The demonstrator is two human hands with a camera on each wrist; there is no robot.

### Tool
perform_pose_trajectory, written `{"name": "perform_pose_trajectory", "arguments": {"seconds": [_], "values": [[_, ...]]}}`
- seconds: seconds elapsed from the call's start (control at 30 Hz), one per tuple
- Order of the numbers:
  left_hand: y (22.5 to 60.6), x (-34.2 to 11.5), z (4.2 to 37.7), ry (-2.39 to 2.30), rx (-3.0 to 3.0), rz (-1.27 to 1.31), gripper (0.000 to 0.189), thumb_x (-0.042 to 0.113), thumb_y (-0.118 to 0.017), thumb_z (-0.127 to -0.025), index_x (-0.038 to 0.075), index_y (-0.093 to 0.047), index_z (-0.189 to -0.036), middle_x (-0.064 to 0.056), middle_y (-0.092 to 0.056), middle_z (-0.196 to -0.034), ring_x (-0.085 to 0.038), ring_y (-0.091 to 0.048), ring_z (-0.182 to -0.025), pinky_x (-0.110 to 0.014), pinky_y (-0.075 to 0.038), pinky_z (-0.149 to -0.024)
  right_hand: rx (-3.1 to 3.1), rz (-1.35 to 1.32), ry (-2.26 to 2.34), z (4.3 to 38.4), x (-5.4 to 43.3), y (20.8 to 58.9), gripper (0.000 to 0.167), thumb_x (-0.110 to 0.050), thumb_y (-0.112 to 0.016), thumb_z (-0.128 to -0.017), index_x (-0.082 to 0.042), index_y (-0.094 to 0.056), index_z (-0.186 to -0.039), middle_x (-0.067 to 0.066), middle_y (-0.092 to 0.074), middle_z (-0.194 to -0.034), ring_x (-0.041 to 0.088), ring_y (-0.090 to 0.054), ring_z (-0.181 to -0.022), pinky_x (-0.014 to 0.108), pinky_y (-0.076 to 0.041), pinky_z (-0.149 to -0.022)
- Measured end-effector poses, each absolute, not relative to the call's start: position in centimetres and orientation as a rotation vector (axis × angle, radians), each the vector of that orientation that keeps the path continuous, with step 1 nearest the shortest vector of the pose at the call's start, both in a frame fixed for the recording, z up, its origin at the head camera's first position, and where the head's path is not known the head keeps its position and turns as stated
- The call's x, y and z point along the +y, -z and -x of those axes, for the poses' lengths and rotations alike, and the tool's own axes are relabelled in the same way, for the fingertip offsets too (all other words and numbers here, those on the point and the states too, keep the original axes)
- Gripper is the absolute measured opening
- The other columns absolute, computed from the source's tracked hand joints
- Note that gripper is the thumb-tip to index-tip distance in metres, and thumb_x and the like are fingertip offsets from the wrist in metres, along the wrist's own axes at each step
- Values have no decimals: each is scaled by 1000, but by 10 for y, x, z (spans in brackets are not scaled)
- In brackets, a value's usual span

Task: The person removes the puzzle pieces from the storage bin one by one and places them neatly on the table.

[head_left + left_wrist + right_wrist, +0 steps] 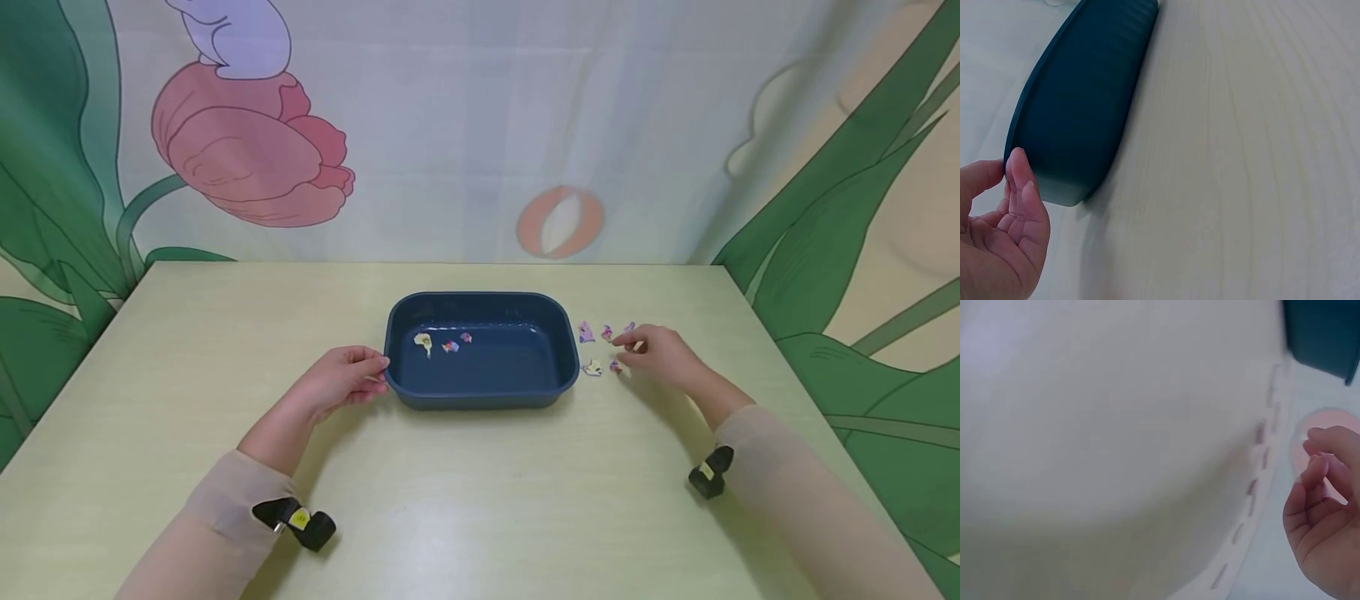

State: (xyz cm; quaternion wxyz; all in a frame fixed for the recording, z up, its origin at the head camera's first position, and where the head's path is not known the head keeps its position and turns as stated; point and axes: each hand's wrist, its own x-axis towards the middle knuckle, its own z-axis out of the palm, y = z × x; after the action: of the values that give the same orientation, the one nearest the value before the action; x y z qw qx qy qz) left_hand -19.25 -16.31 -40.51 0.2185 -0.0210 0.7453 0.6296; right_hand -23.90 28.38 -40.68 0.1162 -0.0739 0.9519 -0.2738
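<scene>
A dark blue rectangular tray [480, 400] stands on the table. My left hand [348, 379] pinches its left rim between thumb and fingers; the left wrist view shows the thumb [985, 178] on one side of the wall and fingertips on the other. Inside the tray lie a cream cut-out piece [423, 343], a multicoloured one [450, 347] and a small purple one [467, 337]. My right hand [663, 354] hovers at the small colourful pieces right of the tray, thumb and forefinger apart, with no piece visible between them. Nearest its fingertips are a pink-purple piece [607, 332] and a dark multicoloured piece [616, 367].
Also right of the tray lie a lilac piece [586, 332], a pale yellow piece [592, 367] and a purple piece [630, 327]. The pale wooden table [465, 500] ends at a printed curtain [450, 125] behind. Each sleeve carries a black wrist camera [315, 529].
</scene>
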Motion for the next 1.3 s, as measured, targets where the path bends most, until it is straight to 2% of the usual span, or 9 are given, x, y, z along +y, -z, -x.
{"name": "perform_pose_trajectory", "arguments": {"seconds": [0.2,0.4,0.5,0.57,0.63,0.73,0.8,1.3], "values": [[405,-163,192,-1739,2067,59,26,16,-52,-96,-7,-51,-107,-3,-59,-76,-12,-62,-68,-22,-51,-63,2847,270,941,242,269,393,31,-16,-63,-90,-3,-63,-118,13,-57,-100,26,-50,-83,29,-43,-63],[405,-164,192,-1743,2060,46,26,16,-52,-96,-8,-51,-106,-2,-59,-76,-12,-62,-68,-22,-51,-63,2809,339,1143,241,247,390,31,-17,-65,-88,-4,-64,-116,11,-58,-98,23,-52,-78,25,-42,-57],[405,-165,192,-1743,2060,43,26,17,-52,-96,-8,-51,-106,-3,-59,-76,-12,-62,-69,-22,-51,-64,2766,370,1212,241,232,389,30,-19,-65,-88,-7,-64,-116,9,-58,-97,22,-50,-69,24,-38,-46],[405,-165,192,-1744,2059,47,26,17,-52,-96,-8,-51,-106,-3,-59,-76,-13,-62,-69,-22,-51,-64,2738,395,1244,241,222,387,29,-18,-65,-89,-8,-65,-116,9,-58,-96,21,-49,-68,24,-36,-45],[405,-165,192,-1746,2058,52,26,17,-53,-96,-8,-51,-106,-3,-59,-76,-12,-62,-69,-22,-51,-63,2720,427,1262,241,212,386,29,-18,-65,-89,-7,-65,-116,8,-58,-96,21,-49,-69,24,-37,-46],[405,-164,192,-1750,2054,48,27,16,-52,-96,-9,-50,-106,-2,-59,-76,-11,-61,-68,-21,-50,-63,2712,497,1269,243,199,385,30,-15,-64,-89,-3,-64,-116,8,-58,-94,21,-51,-76,25,-43,-59],[405,-163,192,-1750,2050,45,28,15,-52,-96,-10,-50,-108,-2,-59,-76,-11,-61,-67,-21,-50,-63,2714,530,1266,244,192,385,29,-14,-65,-88,-3,-64,-115,7,-58,-92,21,-51,-77,25,-45,-63],[406,-163,194,-1741,2058,59,27,16,-51,-96,-9,-51,-107,-2,-59,-76,-12,-62,-68,-22,-51,-63,2682,694,1199,262,141,398,29,-19,-66,-88,-6,-66,-114,4,-60,-95,17,-55,-76,28,-45,-64]]}}
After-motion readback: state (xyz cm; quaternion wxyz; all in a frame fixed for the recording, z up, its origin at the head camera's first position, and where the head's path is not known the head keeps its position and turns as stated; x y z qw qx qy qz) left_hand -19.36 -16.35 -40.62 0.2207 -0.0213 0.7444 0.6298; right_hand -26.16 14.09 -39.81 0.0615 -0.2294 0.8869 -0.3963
